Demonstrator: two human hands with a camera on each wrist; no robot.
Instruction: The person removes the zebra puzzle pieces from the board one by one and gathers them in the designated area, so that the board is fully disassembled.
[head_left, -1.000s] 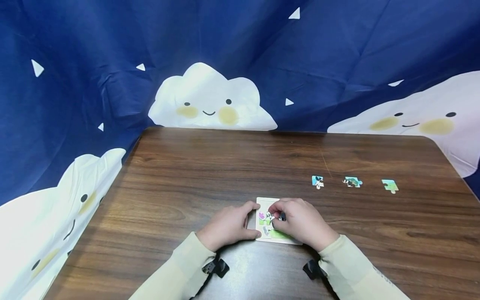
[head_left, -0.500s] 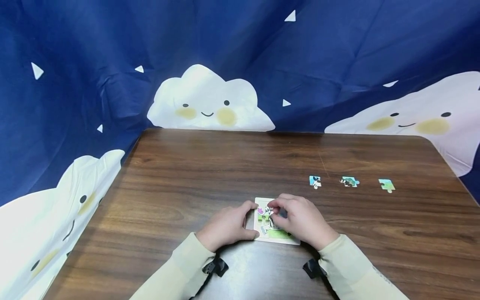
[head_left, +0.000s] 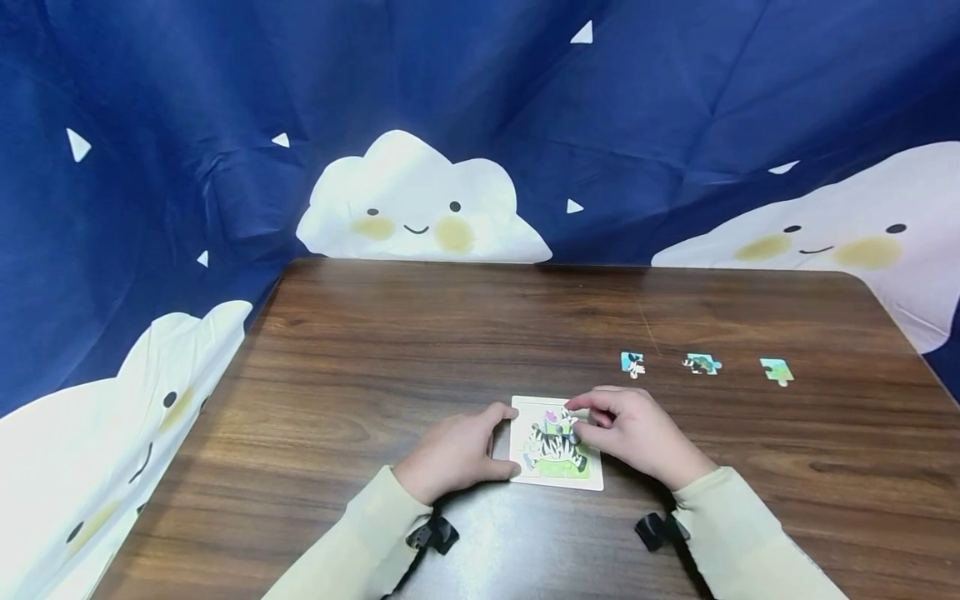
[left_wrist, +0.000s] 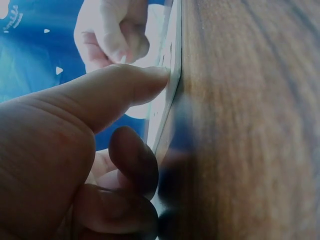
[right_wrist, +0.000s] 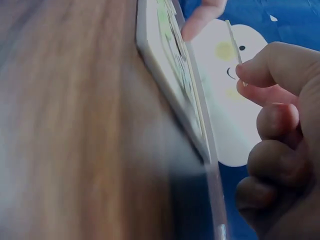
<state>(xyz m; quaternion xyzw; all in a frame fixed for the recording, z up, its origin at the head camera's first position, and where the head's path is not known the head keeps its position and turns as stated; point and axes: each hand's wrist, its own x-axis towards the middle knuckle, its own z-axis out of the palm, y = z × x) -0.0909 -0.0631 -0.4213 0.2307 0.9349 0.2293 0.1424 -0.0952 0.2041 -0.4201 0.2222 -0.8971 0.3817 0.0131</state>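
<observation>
- In the head view, we see a thin, jigsaw-edged piece (head_left: pixel 558 425) printed in green with a pink patch and black-and-white markings; it appears over the upper part of a flat, white-rimmed square puzzle board (head_left: pixel 532 406).
- Our right hand (head_left: pixel 633 429) pinches that piece at its right side between thumb and forefinger.
- Our left hand (head_left: pixel 459 450) has thumb and forefinger parted, their tips touching the board near its two left corners, not wrapped round it.
- The board shows a zebra's striped body above bright green ground, and lies on a dark brown wood-grain table (head_left: pixel 420 350).
- Beyond, to the right, we see three loose blue-and-green jigsaw pieces (head_left: pixel 702 364) in a row, apart from one another.
- In the left wrist view, our left thumb lies straight against the board's pale edge.
- In the right wrist view, we see the pinched piece nearly edge-on, a slim pale strip raised clear of the board; our other right fingers curl inward.
</observation>
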